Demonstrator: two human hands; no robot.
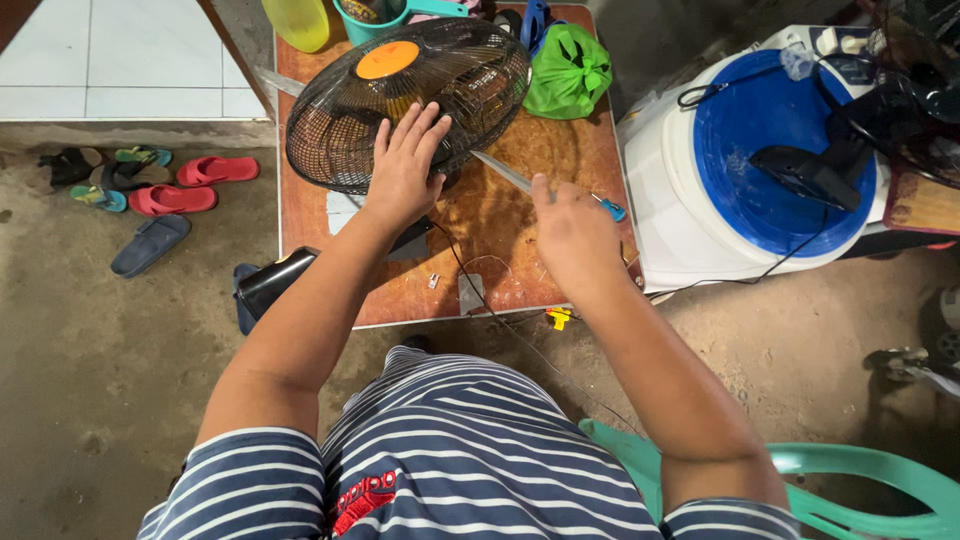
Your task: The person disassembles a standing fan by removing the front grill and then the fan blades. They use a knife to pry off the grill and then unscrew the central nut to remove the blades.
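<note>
A black wire fan guard with an orange round cap lies on a small brown table. My left hand rests flat on the guard's near edge, fingers spread. My right hand is closed around a screwdriver with a blue handle; its long metal shaft points left toward the guard's lower rim. A thin cable runs across the table's near part and off its front edge.
A green bag, a teal cup and a yellow-green lid sit at the table's far end. A white washing tub with a blue lid stands to the right. Sandals lie on the floor left. A green plastic chair is under me.
</note>
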